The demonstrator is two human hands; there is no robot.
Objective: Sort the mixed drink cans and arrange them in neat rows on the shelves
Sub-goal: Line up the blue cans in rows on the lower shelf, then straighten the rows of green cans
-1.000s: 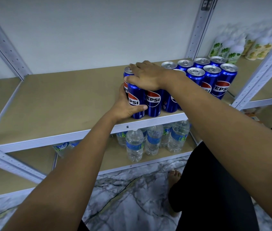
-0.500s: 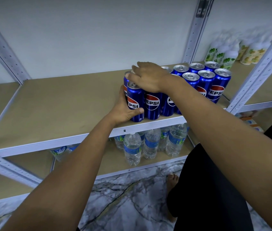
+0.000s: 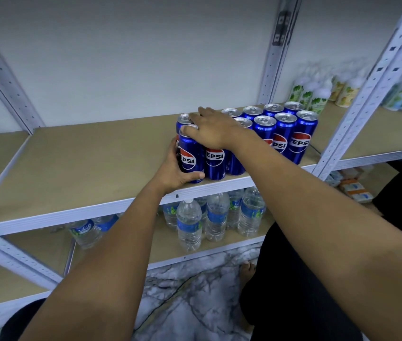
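- Blue Pepsi cans (image 3: 278,134) stood in the same block as half a second before; both hands kept their places on its left end, and only the view had shifted slightly.
- Left hand (image 3: 174,168): wrapped round the front-left can (image 3: 190,156), thumb (image 3: 195,176) curled across its base, fingers hidden behind it.
- Right hand (image 3: 213,130): laid flat over the can tops just above the left hand, fingers straight, fingertips on the rims of the two leftmost cans; nothing gripped.
- Shelf board (image 3: 84,163), tan: held the can block by both hands; bare board ran away from the left hand.
- Lower shelf (image 3: 219,252), under the hands: upright water bottles (image 3: 216,217), two more lying on their sides (image 3: 91,230).
- Neighbouring shelf, beyond the right forearm: pale green-printed bottles (image 3: 315,94), blurred.
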